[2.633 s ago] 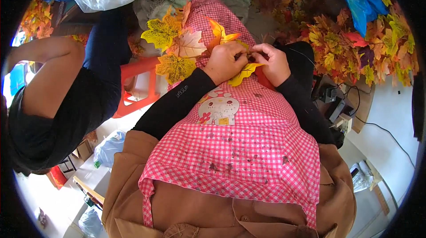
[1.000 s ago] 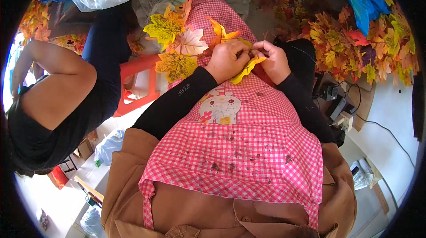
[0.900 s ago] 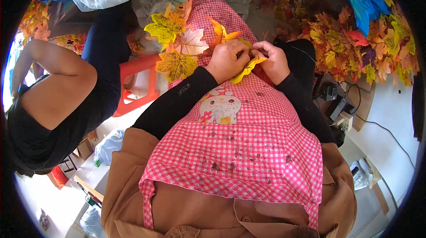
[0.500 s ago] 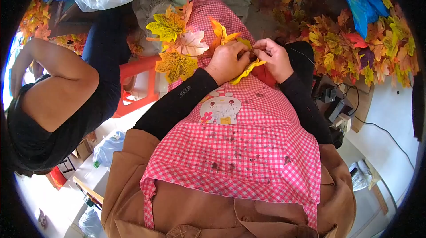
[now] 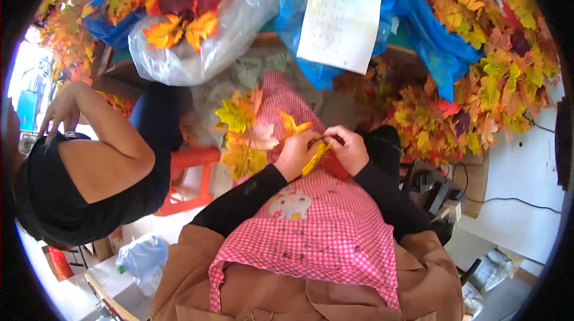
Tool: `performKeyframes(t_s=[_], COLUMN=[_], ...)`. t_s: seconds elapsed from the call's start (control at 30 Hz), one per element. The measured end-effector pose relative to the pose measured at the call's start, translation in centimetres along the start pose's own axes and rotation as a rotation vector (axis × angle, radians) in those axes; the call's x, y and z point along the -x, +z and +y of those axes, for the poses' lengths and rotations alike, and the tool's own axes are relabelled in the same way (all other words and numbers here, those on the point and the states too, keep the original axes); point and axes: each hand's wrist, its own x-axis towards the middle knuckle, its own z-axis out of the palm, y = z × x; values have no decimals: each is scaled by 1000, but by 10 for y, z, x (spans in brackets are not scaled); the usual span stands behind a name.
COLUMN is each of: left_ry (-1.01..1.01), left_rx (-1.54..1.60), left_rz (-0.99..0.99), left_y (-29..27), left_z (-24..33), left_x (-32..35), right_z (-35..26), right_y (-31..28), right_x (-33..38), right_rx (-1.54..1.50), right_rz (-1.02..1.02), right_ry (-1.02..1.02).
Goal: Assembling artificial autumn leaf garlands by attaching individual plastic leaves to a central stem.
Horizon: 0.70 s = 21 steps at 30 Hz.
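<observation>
- Hands together over pink checked apron (image 5: 311,231).
- Left hand (image 5: 296,154) & right hand (image 5: 350,148) both pinching yellow leaf (image 5: 315,158).
- Leaf bunch (image 5: 245,132) just left.

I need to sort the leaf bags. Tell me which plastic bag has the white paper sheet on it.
The blue plastic bag at top centre: the white paper sheet lies against its front. The clear plastic bag to its left, holding red and orange leaves, carries no sheet.

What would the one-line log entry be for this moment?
left hand: grips yellow leaf | right hand: pinches same leaf | under hands: pink checked apron
</observation>
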Motion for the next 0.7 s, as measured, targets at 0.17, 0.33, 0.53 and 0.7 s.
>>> performKeyframes(t_s=[0.17,0.33,0.53,0.7], left_ry=[-610,-499,-412,-165], left_rx=[968,1168,819,563], left_rz=[-45,-157,-224,-231], left_y=[-26,-37,-63,-75], left_z=[42,30,57,54], left_x=[-25,-34,-42,-46], right_z=[-44,-61,-84,-88], right_y=[-16,-11,-8,-45], right_x=[-6,11,31,7], right_rx=[379,565,729,159], right_rz=[153,87,-58,-13], right_ry=[-306,-406,-439,-369])
